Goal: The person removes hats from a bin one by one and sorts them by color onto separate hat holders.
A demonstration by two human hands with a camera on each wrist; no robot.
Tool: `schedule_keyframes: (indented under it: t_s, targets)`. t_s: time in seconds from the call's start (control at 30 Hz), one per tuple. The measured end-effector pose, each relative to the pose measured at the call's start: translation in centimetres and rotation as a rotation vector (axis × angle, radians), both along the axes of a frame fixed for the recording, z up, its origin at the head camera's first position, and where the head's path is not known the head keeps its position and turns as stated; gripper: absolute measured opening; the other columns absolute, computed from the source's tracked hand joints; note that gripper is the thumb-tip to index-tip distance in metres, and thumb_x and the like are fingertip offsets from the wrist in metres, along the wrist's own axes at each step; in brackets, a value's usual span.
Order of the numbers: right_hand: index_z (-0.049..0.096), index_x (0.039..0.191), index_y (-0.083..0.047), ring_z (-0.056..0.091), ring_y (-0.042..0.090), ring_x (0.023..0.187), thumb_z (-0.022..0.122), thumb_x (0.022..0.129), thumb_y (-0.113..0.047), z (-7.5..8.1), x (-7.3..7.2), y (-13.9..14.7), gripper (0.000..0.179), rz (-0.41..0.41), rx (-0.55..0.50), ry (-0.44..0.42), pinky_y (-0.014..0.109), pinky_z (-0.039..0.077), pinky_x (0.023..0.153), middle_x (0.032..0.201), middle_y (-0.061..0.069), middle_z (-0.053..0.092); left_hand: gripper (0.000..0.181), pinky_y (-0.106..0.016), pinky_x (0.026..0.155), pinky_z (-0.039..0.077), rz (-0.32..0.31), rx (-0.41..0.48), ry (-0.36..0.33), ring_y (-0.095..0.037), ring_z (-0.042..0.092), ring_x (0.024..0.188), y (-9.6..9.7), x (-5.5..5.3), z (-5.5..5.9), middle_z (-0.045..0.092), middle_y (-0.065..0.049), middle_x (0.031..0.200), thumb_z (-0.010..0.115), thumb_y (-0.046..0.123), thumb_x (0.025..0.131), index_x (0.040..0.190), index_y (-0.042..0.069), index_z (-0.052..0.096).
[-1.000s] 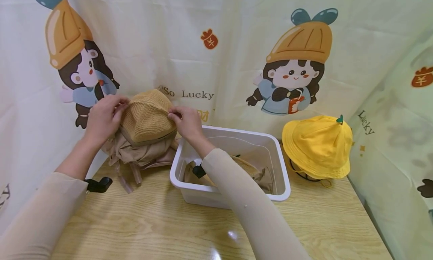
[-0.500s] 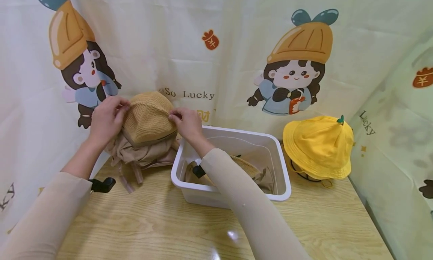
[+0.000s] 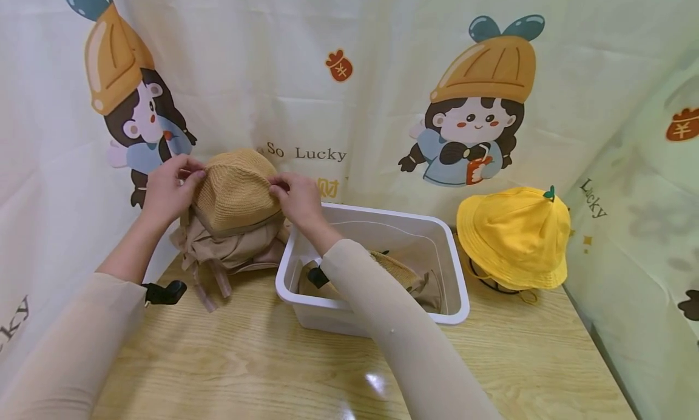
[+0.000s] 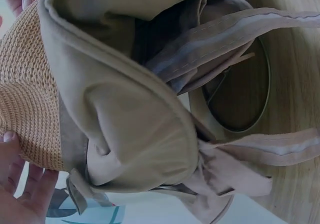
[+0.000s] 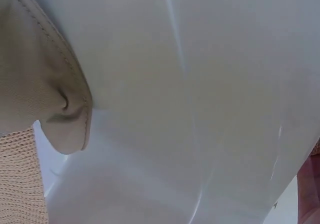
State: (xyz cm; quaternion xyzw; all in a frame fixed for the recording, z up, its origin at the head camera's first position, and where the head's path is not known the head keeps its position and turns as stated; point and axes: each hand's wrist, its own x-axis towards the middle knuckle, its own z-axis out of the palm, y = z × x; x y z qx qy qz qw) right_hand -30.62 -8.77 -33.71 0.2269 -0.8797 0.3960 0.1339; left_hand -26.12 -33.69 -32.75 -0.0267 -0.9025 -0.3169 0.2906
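A sun hat (image 3: 235, 195) with a woven straw crown and a drooping tan cloth brim sits at the back left. My left hand (image 3: 170, 188) pinches the left side of its crown between thumb and fingers. On the opposite side, my right hand (image 3: 299, 200) pinches the crown with thumb and forefinger. Seen from the left wrist, the cloth brim (image 4: 130, 119) hangs in folds with loose straps (image 4: 270, 146), and a thin metal ring (image 4: 267, 84) shows beneath. The right wrist view catches only part of the brim (image 5: 45, 74) and straw.
A white plastic bin (image 3: 377, 210) stands in the middle of the wooden table (image 3: 246, 359), under my right forearm. Another straw-and-tan hat (image 3: 398, 268) lies inside it. On the right, a yellow bucket hat (image 3: 513, 238) rests on a dark wire stand. Printed cloth (image 3: 371, 104) hangs behind.
Both hands keep their pinch on the straw crown. My right hand and the crown have shifted slightly left; the bin and yellow hat stay put.
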Motion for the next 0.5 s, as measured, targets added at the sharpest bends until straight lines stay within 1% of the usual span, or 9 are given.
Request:
schedule_keyframes:
  t_s: [0.1, 0.17, 0.27, 0.33, 0.4, 0.43, 0.5]
  targets:
    - [0.075, 0.116, -0.025, 0.065, 0.007, 0.112, 0.069, 0.094, -0.026, 0.07, 0.11, -0.23, 0.023, -0.003, 0.032, 0.000, 0.022, 0.046, 0.098, 0.112, -0.010, 0.074, 0.020, -0.021, 0.073, 0.039, 0.004, 0.020, -0.038, -0.028, 0.058, 0.098, -0.27, 0.06, 0.07, 0.067, -0.019, 0.109, 0.055, 0.017, 0.102, 0.111, 0.002, 0.066]
    - [0.074, 0.120, -0.026, 0.063, 0.008, 0.116, 0.069, 0.095, -0.027, 0.02, 0.14, -0.35, 0.026, -0.003, 0.054, -0.009, 0.023, 0.045, 0.100, 0.115, -0.011, 0.073, 0.022, -0.017, 0.072, 0.039, 0.000, 0.034, -0.061, -0.024, 0.058, 0.097, -0.43, 0.05, 0.10, 0.067, -0.019, 0.110, 0.055, 0.019, 0.102, 0.113, 0.002, 0.065]
    - [0.071, 0.125, -0.027, 0.060, 0.008, 0.122, 0.067, 0.096, -0.028, -0.14, 0.17, -0.39, 0.029, 0.001, 0.074, -0.022, 0.024, 0.045, 0.103, 0.121, -0.010, 0.071, 0.026, -0.012, 0.071, 0.039, -0.011, 0.059, -0.097, -0.020, 0.057, 0.096, -0.60, 0.00, 0.08, 0.065, -0.021, 0.112, 0.055, 0.023, 0.103, 0.115, 0.002, 0.065]
    - [0.070, 0.127, -0.026, 0.060, 0.010, 0.123, 0.065, 0.098, -0.028, -0.20, 0.15, -0.35, 0.030, 0.006, 0.076, -0.018, 0.026, 0.045, 0.103, 0.124, -0.008, 0.070, 0.029, -0.010, 0.071, 0.039, -0.018, 0.070, -0.109, -0.021, 0.058, 0.097, -0.58, 0.06, 0.03, 0.064, -0.021, 0.114, 0.054, 0.026, 0.103, 0.117, 0.003, 0.064]
    - [0.069, 0.129, -0.025, 0.061, 0.012, 0.122, 0.062, 0.100, -0.030, -0.15, 0.16, -0.26, 0.031, 0.021, 0.069, -0.007, 0.029, 0.046, 0.102, 0.126, -0.006, 0.070, 0.031, -0.015, 0.074, 0.040, -0.021, 0.058, -0.080, -0.025, 0.060, 0.099, -0.42, 0.22, -0.12, 0.064, -0.020, 0.116, 0.052, 0.028, 0.104, 0.120, 0.003, 0.064]
    - [0.067, 0.132, -0.024, 0.062, 0.013, 0.121, 0.060, 0.101, -0.031, -0.11, 0.16, -0.23, 0.032, 0.033, 0.066, -0.002, 0.030, 0.046, 0.102, 0.126, -0.005, 0.070, 0.032, -0.019, 0.077, 0.041, -0.023, 0.045, -0.050, -0.028, 0.060, 0.101, -0.25, 0.34, -0.24, 0.064, -0.020, 0.117, 0.051, 0.028, 0.104, 0.122, 0.004, 0.064]
    - [0.061, 0.139, -0.024, 0.060, 0.015, 0.125, 0.056, 0.102, -0.034, 0.06, 0.18, -0.17, 0.038, 0.069, 0.054, 0.008, 0.032, 0.044, 0.105, 0.132, -0.003, 0.066, 0.036, -0.032, 0.085, 0.043, -0.040, 0.011, 0.030, -0.035, 0.058, 0.108, 0.22, 0.61, -0.59, 0.061, -0.021, 0.122, 0.049, 0.029, 0.105, 0.128, 0.005, 0.062]
